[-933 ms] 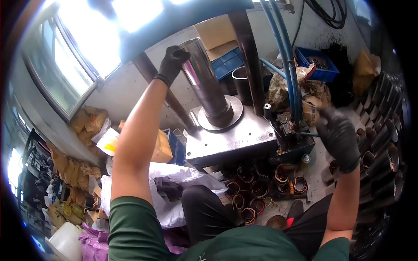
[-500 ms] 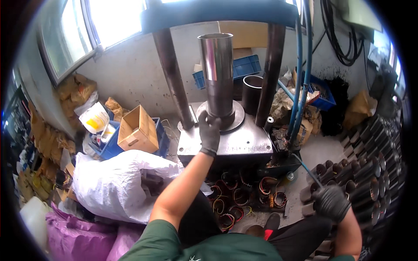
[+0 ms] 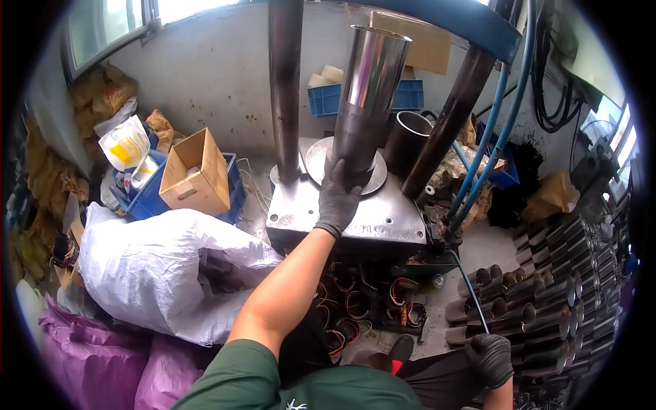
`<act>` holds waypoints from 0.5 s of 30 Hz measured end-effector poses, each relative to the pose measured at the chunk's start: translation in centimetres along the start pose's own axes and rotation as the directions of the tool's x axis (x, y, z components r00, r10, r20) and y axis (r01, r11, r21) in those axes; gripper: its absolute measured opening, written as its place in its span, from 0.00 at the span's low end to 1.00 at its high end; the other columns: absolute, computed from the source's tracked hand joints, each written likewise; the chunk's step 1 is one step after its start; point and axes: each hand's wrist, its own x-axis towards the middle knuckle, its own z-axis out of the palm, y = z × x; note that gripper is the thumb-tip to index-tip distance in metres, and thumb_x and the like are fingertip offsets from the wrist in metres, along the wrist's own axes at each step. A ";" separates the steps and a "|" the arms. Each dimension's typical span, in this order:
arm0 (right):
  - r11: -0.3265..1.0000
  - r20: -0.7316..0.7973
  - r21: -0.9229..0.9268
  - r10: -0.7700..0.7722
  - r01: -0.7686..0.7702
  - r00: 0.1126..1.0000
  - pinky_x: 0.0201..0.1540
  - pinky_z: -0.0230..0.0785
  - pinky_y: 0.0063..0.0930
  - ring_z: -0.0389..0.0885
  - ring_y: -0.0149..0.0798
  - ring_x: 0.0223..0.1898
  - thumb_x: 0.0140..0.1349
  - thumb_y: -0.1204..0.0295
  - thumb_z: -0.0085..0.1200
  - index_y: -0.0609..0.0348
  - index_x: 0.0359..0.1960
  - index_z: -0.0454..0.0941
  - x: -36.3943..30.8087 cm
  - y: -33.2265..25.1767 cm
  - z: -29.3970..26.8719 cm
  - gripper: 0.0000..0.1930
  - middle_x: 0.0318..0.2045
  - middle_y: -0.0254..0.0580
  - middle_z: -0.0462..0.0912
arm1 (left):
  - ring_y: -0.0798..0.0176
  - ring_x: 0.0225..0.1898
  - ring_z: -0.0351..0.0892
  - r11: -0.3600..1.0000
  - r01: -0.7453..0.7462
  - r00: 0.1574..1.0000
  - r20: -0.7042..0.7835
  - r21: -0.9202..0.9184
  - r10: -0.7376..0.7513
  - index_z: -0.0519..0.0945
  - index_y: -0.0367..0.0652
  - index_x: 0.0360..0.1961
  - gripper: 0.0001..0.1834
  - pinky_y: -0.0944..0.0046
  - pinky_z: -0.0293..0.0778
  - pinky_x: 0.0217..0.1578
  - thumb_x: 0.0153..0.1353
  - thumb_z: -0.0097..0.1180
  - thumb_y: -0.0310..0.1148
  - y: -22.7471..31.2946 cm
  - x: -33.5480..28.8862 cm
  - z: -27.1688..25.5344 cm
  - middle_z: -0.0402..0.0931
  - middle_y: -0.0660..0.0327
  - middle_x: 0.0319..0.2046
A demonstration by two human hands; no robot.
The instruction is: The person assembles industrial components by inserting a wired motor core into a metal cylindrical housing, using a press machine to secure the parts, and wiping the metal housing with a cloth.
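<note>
A tall metal tube [image 3: 372, 72], shiny above and dark below, stands on a round plate [image 3: 316, 162] on the press's steel bed [image 3: 301, 215]. My gloved left hand [image 3: 339, 200] rests against the front of the tube's dark lower part, fingers stretched upward and thumb out to the side. At the lower right, my gloved right hand [image 3: 490, 360] is closed around the end of a thin lever rod [image 3: 469, 287]. This rod runs up toward the press's right side. A shorter dark tube [image 3: 406, 142] stands behind the bed's right part.
Press columns [image 3: 285, 89] flank the tall tube, with blue hoses [image 3: 502, 147] on the right. Many dark tubes [image 3: 540, 318] lie stacked at right. Wired coils [image 3: 355, 304] sit under the bed. At left are a white sack [image 3: 147, 273], a wooden box [image 3: 198, 174] and purple sacks [image 3: 96, 355].
My right hand has come down with the rod's end. My left hand's fingers have spread and lie against the tube's front. The whole view has shifted and tilted.
</note>
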 end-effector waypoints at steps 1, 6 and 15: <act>1.000 -0.019 0.017 0.010 -0.010 1.000 0.33 0.74 0.49 0.83 0.57 0.29 0.54 0.63 0.65 0.58 0.24 0.83 0.0 -0.2 -0.1 0.11 0.23 0.51 0.82 | 0.43 0.71 0.66 1.000 0.024 1.000 0.016 0.001 -0.024 0.61 0.41 0.75 0.45 0.52 0.66 0.71 0.56 0.68 0.30 0.0 0.0 0.2 0.60 0.45 0.73; 0.997 -0.092 0.065 0.049 -0.043 0.995 0.31 0.71 0.49 0.81 0.59 0.28 0.56 0.67 0.64 0.61 0.24 0.82 0.0 -1.1 -0.2 0.10 0.23 0.55 0.80 | 0.42 0.71 0.66 0.997 0.066 0.998 0.017 0.034 -0.067 0.60 0.39 0.75 0.46 0.51 0.65 0.72 0.56 0.68 0.30 0.4 0.3 0.6 0.61 0.43 0.72; 0.974 -0.044 0.195 0.125 -0.114 0.991 0.37 0.78 0.45 0.86 0.58 0.32 0.57 0.69 0.63 0.62 0.33 0.87 0.6 -1.5 -1.0 0.09 0.28 0.55 0.85 | 0.41 0.73 0.63 0.993 0.115 0.992 0.052 0.015 -0.115 0.60 0.37 0.74 0.46 0.52 0.62 0.73 0.57 0.68 0.29 0.5 0.4 0.3 0.60 0.44 0.74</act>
